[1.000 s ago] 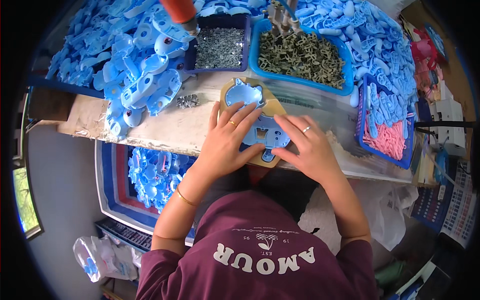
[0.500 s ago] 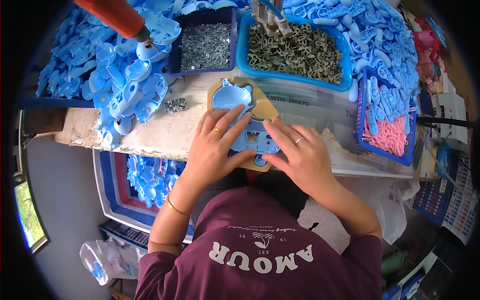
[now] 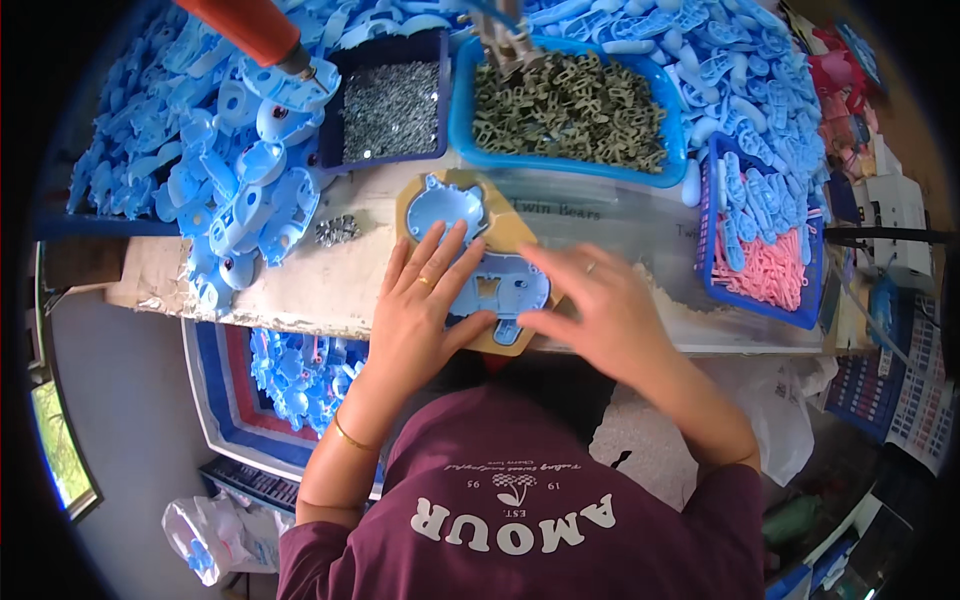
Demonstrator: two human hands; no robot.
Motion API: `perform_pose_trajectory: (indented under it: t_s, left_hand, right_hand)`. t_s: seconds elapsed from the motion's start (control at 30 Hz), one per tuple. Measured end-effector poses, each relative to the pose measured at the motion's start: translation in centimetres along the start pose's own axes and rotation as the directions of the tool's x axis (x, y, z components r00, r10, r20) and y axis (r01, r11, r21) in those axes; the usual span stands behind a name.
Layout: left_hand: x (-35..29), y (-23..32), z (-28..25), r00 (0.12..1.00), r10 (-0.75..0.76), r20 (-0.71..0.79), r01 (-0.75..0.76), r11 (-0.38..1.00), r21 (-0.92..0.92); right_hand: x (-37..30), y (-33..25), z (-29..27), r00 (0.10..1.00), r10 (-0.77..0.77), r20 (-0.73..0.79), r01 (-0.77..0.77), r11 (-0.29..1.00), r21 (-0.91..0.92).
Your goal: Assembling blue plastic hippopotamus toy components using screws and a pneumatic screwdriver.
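A light-blue plastic shell part [image 3: 512, 280], with a rounded bowl-shaped end [image 3: 445, 208], lies on a tan, angular fixture board [image 3: 508, 212] at the table's front edge. My left hand [image 3: 420, 300] rests over the shell's left side, fingers stretched and spread, the thumb reaching along its lower edge. Beside the shell's right side is my right hand [image 3: 605, 315], slightly blurred, with thumb and fingers apart; whether its fingertips touch the shell I cannot tell. Neither hand grips anything.
An orange-red power screwdriver [image 3: 250, 35] hangs at upper left over piled blue shells [image 3: 215, 190]. Behind the board stand a dark bin of screws [image 3: 390, 110] and a blue tray of dull metal clips [image 3: 570, 110]. A basket of pink and blue pieces [image 3: 765, 265] sits at right.
The whole view has shifted slightly. My right hand has edged outward from the shell and is blurred by motion. My left hand stays on the shell.
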State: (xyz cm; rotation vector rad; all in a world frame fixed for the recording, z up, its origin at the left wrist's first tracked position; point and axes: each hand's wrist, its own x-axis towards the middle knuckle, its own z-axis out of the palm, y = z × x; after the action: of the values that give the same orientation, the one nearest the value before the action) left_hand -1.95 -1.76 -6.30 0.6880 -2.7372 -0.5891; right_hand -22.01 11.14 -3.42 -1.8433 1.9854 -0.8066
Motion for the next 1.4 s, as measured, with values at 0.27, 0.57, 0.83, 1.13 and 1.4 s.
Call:
perform_pose_trajectory:
  t_s: [0.27,0.57,0.83,1.13,1.4]
  left_hand:
    - [0.3,1.2,-1.0,0.998,-0.030,0.062,0.029,0.999,0.027]
    - [1.3,2.8,-1.2,0.998,-0.046,-0.046,0.048,0.998,0.043]
    - [4.2,3.6,-0.6,0.978,0.036,-0.204,-0.085,0.967,-0.239]
    - [6.2,4.8,-0.1,0.980,0.007,-0.197,-0.117,0.824,-0.555]
    - [1.4,0.5,-1.2,0.967,-0.231,-0.103,0.052,0.579,-0.814]
  right_hand:
    - [8.2,12.6,-6.3,0.880,0.128,-0.458,-0.217,0.965,-0.147]
    - [12.2,15.8,-5.4,0.914,0.207,-0.350,-0.249,0.965,-0.078]
    - [9.5,13.6,-7.9,0.930,0.358,-0.080,-0.242,0.762,0.601]
    - [3.4,3.7,-3.1,0.951,0.178,0.253,-0.305,0.401,0.864]
    - [-7.0,10.1,-8.7,0.736,0.556,-0.385,-0.415,0.821,0.391]
